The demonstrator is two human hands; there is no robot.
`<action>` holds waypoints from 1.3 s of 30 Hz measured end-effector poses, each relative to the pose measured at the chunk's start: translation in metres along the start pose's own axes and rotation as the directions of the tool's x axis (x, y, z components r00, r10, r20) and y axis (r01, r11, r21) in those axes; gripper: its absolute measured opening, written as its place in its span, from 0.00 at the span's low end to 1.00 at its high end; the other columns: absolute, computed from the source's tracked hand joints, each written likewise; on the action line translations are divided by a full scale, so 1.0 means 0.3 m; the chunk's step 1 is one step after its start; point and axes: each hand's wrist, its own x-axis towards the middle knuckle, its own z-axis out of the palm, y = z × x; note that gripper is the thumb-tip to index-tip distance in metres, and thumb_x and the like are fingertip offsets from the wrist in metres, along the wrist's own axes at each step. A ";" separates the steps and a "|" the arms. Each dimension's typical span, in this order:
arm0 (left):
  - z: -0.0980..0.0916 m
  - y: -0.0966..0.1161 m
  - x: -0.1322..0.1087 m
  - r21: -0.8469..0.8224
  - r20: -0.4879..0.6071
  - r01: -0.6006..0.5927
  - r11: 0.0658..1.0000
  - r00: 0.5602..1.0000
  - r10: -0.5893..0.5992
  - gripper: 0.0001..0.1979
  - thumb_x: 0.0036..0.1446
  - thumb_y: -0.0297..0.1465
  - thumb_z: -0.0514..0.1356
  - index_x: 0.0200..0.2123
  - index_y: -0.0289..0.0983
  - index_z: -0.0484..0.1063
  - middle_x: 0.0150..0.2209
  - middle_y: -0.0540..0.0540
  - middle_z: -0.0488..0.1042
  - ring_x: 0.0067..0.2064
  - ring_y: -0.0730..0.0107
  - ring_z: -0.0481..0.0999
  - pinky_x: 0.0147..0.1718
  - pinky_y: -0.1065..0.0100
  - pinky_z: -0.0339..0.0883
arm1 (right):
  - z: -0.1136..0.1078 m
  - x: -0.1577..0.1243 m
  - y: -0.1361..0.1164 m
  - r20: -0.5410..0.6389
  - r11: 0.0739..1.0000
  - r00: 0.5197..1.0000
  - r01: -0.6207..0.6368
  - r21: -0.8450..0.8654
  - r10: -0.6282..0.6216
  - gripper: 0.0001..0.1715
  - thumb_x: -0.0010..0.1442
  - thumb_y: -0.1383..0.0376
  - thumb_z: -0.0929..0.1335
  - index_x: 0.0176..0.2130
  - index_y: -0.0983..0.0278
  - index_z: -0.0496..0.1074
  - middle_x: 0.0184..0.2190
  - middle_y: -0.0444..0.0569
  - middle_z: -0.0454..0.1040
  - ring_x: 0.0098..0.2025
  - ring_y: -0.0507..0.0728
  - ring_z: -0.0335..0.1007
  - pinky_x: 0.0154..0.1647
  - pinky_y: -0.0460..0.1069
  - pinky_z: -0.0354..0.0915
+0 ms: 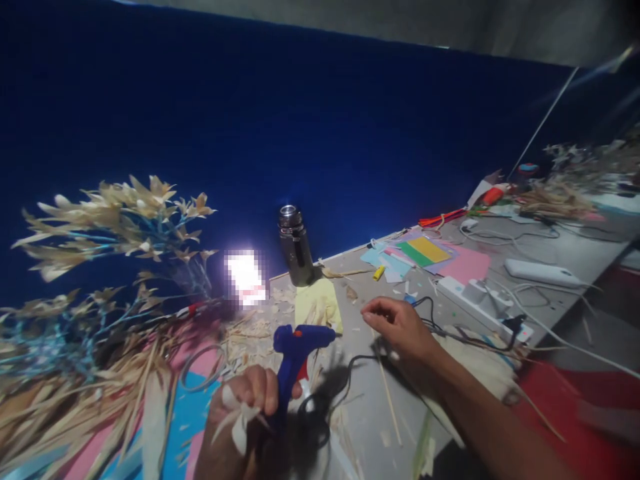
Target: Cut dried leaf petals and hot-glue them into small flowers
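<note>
My left hand [255,393] is closed around the handle of a blue glue gun [290,363] with a red trigger. The gun's nozzle points right over the table. A small pale husk flower [241,427] shows against the same hand; how it is held there is unclear. A dark cord [350,373] loops beside the gun. My right hand [400,327] hovers right of the nozzle, its fingers curled and thumb and forefinger close together. What they pinch, if anything, is too small to make out. Near it a thin straw [391,400] slants down the table.
A metal flask [296,247] stands behind a yellow paper sheet [320,300]. Husk flowers on blue stems [115,227] and dry strips [100,407] fill the left. Rightward are coloured foam sheets [425,252], a white power strip [480,300] and cables. A blue wall rises behind.
</note>
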 end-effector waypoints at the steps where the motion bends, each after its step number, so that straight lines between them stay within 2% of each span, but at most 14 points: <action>1: -0.030 -0.004 0.018 0.018 0.152 0.031 0.999 0.988 -0.033 0.24 0.41 0.39 0.78 0.14 0.38 0.65 0.13 0.57 0.58 0.16 0.76 0.63 0.32 0.60 0.79 | -0.007 0.019 -0.016 0.035 0.999 0.999 0.039 -0.012 -0.038 0.16 0.58 0.55 0.71 0.38 0.64 0.81 0.31 0.48 0.77 0.31 0.55 0.65 0.33 0.49 0.61; 3: -0.073 -0.016 0.044 0.092 0.361 0.098 0.991 0.924 -0.125 0.27 0.42 0.42 0.77 0.13 0.38 0.63 0.12 0.55 0.59 0.17 0.72 0.69 0.31 0.60 0.78 | -0.011 0.060 -0.042 0.222 0.995 0.970 0.095 0.043 -0.102 0.19 0.58 0.52 0.72 0.40 0.64 0.82 0.34 0.48 0.78 0.32 0.54 0.65 0.34 0.49 0.62; 6: -0.076 -0.045 0.050 0.082 0.502 0.165 0.983 0.845 -0.184 0.28 0.50 0.44 0.72 0.14 0.38 0.60 0.12 0.53 0.60 0.18 0.69 0.72 0.30 0.60 0.78 | 0.021 0.121 -0.061 0.553 0.983 0.828 -0.017 0.185 -0.090 0.21 0.58 0.49 0.72 0.34 0.65 0.83 0.31 0.48 0.77 0.32 0.53 0.66 0.32 0.47 0.61; 7: -0.065 -0.055 0.047 0.052 0.530 0.167 0.985 0.831 -0.169 0.29 0.52 0.44 0.71 0.14 0.38 0.59 0.12 0.54 0.59 0.17 0.69 0.71 0.30 0.59 0.78 | 0.040 0.140 -0.060 0.580 0.981 0.813 -0.066 0.184 -0.054 0.21 0.58 0.50 0.72 0.33 0.66 0.82 0.29 0.47 0.77 0.30 0.52 0.64 0.29 0.46 0.59; 11: -0.021 -0.062 0.035 -0.004 0.594 0.120 0.993 0.799 -0.094 0.29 0.57 0.43 0.68 0.16 0.38 0.56 0.12 0.56 0.55 0.16 0.72 0.68 0.32 0.57 0.78 | 0.106 0.214 -0.021 0.471 0.999 0.881 -0.038 0.002 0.033 0.13 0.59 0.60 0.71 0.33 0.67 0.82 0.25 0.44 0.75 0.26 0.50 0.63 0.28 0.45 0.58; 14: 0.003 -0.027 0.015 0.017 0.474 0.071 0.997 0.878 -0.071 0.29 0.51 0.41 0.72 0.14 0.38 0.58 0.12 0.55 0.57 0.15 0.73 0.66 0.30 0.59 0.77 | 0.087 0.252 0.025 0.422 0.994 0.905 -0.002 -0.110 0.048 0.08 0.55 0.68 0.72 0.26 0.68 0.80 0.21 0.43 0.73 0.25 0.51 0.64 0.28 0.46 0.56; 17: 0.048 0.015 -0.032 0.060 0.063 0.057 0.997 0.996 -0.061 0.23 0.45 0.42 0.76 0.16 0.39 0.67 0.15 0.54 0.61 0.18 0.73 0.65 0.29 0.61 0.76 | 0.012 0.243 0.057 0.441 0.983 0.895 0.012 -0.186 0.072 0.06 0.45 0.75 0.76 0.27 0.67 0.80 0.20 0.43 0.76 0.25 0.52 0.68 0.29 0.46 0.58; 19: 0.085 0.032 -0.061 0.066 -0.137 0.070 0.995 0.989 -0.061 0.18 0.44 0.42 0.76 0.20 0.41 0.72 0.18 0.53 0.65 0.21 0.72 0.66 0.31 0.59 0.78 | -0.034 0.205 0.058 0.382 0.976 0.922 0.027 -0.215 0.058 0.09 0.49 0.73 0.75 0.34 0.66 0.82 0.26 0.46 0.79 0.28 0.54 0.71 0.31 0.46 0.59; 20: 0.101 0.037 -0.069 0.067 -0.150 0.068 0.995 0.987 -0.057 0.17 0.43 0.41 0.77 0.20 0.41 0.73 0.19 0.54 0.66 0.21 0.72 0.66 0.32 0.57 0.79 | -0.048 0.178 0.053 0.337 0.974 0.940 0.032 -0.225 0.047 0.06 0.55 0.71 0.73 0.35 0.66 0.82 0.28 0.47 0.80 0.30 0.54 0.72 0.32 0.46 0.60; 22: 0.120 0.039 -0.070 0.071 -0.098 0.068 0.995 0.993 -0.061 0.16 0.40 0.37 0.79 0.21 0.40 0.75 0.19 0.54 0.67 0.22 0.72 0.67 0.35 0.54 0.80 | -0.053 0.120 0.033 0.275 0.974 0.961 0.030 -0.226 0.035 0.12 0.65 0.64 0.68 0.35 0.67 0.81 0.30 0.49 0.81 0.31 0.54 0.72 0.32 0.47 0.60; 25: 0.122 0.030 -0.050 0.076 0.035 0.041 0.996 0.998 -0.044 0.14 0.44 0.38 0.78 0.22 0.40 0.77 0.19 0.53 0.67 0.21 0.74 0.67 0.34 0.59 0.79 | -0.014 0.046 0.002 0.321 0.970 0.947 0.089 -0.226 -0.012 0.12 0.60 0.60 0.74 0.42 0.64 0.82 0.35 0.48 0.82 0.33 0.55 0.74 0.33 0.47 0.61; 28: 0.120 0.019 -0.045 0.086 0.116 -0.015 0.996 0.993 0.004 0.14 0.48 0.40 0.76 0.23 0.40 0.77 0.19 0.53 0.66 0.21 0.75 0.66 0.27 0.68 0.74 | 0.037 0.010 -0.005 0.370 0.953 0.926 0.176 -0.245 -0.076 0.07 0.60 0.63 0.75 0.40 0.63 0.83 0.34 0.47 0.83 0.34 0.55 0.76 0.36 0.47 0.61; 34: 0.157 0.024 -0.086 0.096 -0.012 0.000 0.995 1.000 0.002 0.15 0.50 0.40 0.75 0.23 0.39 0.75 0.20 0.52 0.68 0.22 0.74 0.68 0.23 0.70 0.71 | 0.057 0.002 0.039 0.393 0.880 0.919 0.204 -0.428 -0.022 0.07 0.64 0.70 0.70 0.35 0.64 0.80 0.34 0.49 0.82 0.35 0.55 0.75 0.37 0.46 0.60; 39: 0.198 0.053 -0.079 0.202 0.071 -0.057 0.978 0.997 0.043 0.15 0.52 0.40 0.73 0.22 0.39 0.78 0.19 0.50 0.70 0.21 0.71 0.71 0.25 0.66 0.75 | 0.040 -0.041 0.060 0.352 0.828 0.936 0.210 -0.520 -0.016 0.11 0.60 0.73 0.71 0.42 0.64 0.81 0.40 0.54 0.81 0.43 0.60 0.75 0.43 0.50 0.63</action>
